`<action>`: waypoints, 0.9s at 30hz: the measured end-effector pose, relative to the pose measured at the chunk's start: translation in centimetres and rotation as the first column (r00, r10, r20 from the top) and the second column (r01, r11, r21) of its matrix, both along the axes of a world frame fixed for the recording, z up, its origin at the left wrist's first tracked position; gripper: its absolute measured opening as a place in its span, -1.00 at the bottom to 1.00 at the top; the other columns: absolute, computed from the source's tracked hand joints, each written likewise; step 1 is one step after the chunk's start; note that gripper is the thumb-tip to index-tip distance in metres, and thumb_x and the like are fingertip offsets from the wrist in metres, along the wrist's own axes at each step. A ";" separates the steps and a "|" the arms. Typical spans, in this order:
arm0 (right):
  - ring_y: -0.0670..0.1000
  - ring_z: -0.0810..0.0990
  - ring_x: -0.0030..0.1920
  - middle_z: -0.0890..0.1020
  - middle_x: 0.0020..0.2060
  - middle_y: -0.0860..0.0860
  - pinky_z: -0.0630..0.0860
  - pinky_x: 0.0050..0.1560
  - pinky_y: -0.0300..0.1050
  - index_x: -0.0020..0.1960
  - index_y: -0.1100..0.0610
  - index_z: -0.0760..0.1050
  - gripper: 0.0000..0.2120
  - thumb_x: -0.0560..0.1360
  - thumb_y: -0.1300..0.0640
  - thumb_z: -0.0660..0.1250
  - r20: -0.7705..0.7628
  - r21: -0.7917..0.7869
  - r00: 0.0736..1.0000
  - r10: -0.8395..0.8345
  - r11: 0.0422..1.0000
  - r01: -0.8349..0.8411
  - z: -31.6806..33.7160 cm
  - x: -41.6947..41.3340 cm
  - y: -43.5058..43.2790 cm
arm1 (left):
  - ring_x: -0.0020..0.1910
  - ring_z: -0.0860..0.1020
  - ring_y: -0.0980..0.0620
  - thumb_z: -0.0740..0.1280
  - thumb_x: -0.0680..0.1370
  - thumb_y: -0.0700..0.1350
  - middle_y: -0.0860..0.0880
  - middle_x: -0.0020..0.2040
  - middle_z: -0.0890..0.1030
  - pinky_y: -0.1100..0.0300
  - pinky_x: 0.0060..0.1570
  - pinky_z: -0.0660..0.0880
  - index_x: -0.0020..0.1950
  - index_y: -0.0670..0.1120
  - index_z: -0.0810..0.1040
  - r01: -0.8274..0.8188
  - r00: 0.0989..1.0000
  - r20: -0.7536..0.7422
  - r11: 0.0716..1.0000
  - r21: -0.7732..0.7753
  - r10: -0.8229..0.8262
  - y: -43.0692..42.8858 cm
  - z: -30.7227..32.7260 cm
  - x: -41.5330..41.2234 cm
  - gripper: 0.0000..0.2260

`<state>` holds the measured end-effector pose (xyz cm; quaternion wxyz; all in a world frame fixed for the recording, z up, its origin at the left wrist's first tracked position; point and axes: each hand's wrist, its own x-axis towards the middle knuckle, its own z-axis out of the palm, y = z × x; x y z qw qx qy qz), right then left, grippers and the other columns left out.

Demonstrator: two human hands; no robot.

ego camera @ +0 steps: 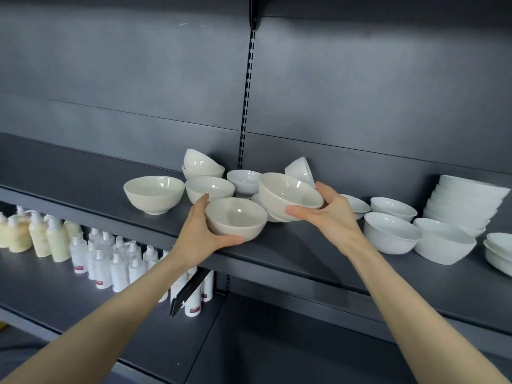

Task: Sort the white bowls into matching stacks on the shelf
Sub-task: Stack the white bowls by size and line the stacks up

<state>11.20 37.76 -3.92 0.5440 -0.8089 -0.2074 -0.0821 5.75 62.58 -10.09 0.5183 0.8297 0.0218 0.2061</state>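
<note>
My left hand (pixel 203 235) grips a cream bowl (pixel 235 217) at the front of the dark shelf (pixel 291 253). My right hand (pixel 329 214) holds a second cream bowl (pixel 288 196), lifted and tilted just right of the first. Behind them lie more cream bowls: a large one (pixel 154 193) at the left, another (pixel 209 189) beside it, and a small pile (pixel 202 164) with one bowl upside down. A whiter bowl (pixel 243 180) stands further back and another (pixel 300 169) leans on its side.
Right of my hands stand bright white bowls (pixel 392 235), (pixel 443 243), (pixel 393 207), a shallow dish (pixel 356 205) and a tall stack (pixel 465 206); plates (pixel 498 250) sit at the far right. On the lower shelf are pump bottles (pixel 110 261) and cream-filled bottles (pixel 41 236).
</note>
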 end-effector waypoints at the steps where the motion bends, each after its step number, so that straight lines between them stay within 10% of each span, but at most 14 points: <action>1: -0.04 0.56 0.18 0.58 0.20 -0.07 0.50 0.17 -0.14 0.33 0.07 0.42 0.05 -0.05 -0.34 0.58 0.005 -0.001 1.000 0.002 1.000 -0.002 0.3 -0.1 0.9 | 0.39 0.36 0.05 0.66 0.10 0.10 0.06 0.43 0.29 0.02 0.40 0.32 0.55 0.01 0.00 0.038 0.999 -0.013 0.999 -0.018 -0.039 0.3 0.1 0.2 0.20; 5: -0.18 0.55 -0.20 0.57 -0.26 -0.27 0.40 -0.23 -0.40 -0.16 0.07 0.38 -0.53 0.18 0.00 0.64 -0.037 0.008 0.999 0.030 1.000 -0.029 0.1 0.3 4.1 | 0.23 0.47 0.12 0.64 0.22 -0.07 0.16 0.26 0.42 0.26 0.20 0.37 0.55 -0.02 -0.06 0.169 0.983 -0.056 0.983 -0.068 -0.173 1.4 0.6 0.8 0.13; 12: -0.12 0.55 0.15 0.58 0.23 -0.05 0.50 0.09 -0.26 0.39 0.12 0.32 0.08 -0.02 -0.20 0.62 -0.079 0.036 0.997 -0.007 0.999 0.010 -1.3 -0.4 7.5 | 0.10 0.54 0.24 0.60 0.27 -0.26 0.23 0.14 0.50 0.40 -0.02 0.52 0.27 0.07 0.28 0.407 0.908 -0.054 0.905 -0.126 -0.416 3.9 0.7 2.5 -0.27; 18: -0.29 0.59 -0.11 0.63 -0.12 -0.23 0.44 -0.20 -0.48 0.02 -0.10 0.47 -0.53 0.23 0.10 0.62 -0.089 0.014 0.989 -0.116 0.993 0.118 -1.9 -1.7 8.5 | 0.07 0.61 0.18 0.57 0.29 -0.29 0.11 0.10 0.61 0.25 0.12 0.54 0.10 0.09 0.47 0.486 0.867 -0.036 0.859 -0.161 -0.497 5.0 -0.5 3.6 -0.48; 27: -0.07 0.63 0.07 0.68 0.02 -0.09 0.55 0.09 -0.12 0.20 0.00 0.50 -0.34 0.15 -0.07 0.62 -0.059 0.030 0.985 -0.162 0.986 0.164 -2.8 -2.3 9.7 | 0.09 0.58 0.20 0.59 0.28 -0.23 0.14 0.07 0.60 0.39 0.06 0.51 0.16 -0.04 0.49 0.485 0.870 -0.007 0.859 -0.161 -0.493 5.1 -1.3 4.2 -0.48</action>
